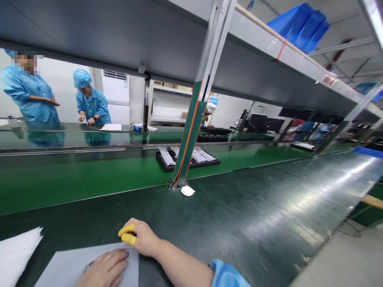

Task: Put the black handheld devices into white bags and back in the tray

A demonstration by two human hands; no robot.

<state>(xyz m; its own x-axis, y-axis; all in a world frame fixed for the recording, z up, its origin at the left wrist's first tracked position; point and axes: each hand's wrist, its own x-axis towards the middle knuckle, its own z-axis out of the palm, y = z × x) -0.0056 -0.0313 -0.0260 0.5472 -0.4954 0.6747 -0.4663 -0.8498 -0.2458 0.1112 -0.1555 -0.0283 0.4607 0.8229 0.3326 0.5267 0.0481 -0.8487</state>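
A white sheet (66,265) lies on the dark green bench near the bottom edge. My left hand (104,269) rests flat on it, fingers extended side by side, over a small dark mark or object that is partly hidden. Just beyond, my right hand (139,235) is at the sheet's upper right corner. Yellow covers sit on its thumb and a finger, which curl toward each other with a small gap between the tips; nothing held can be made out there. At the far left is a stack of white sheets (18,253).
A metal post (191,123) rises from the bench (254,207), a crumpled white piece (188,191) at its foot. Behind it, a black tray (164,166) with white packets sits on the green belt (89,175). A shelf (167,52) hangs overhead. People in blue stand across.
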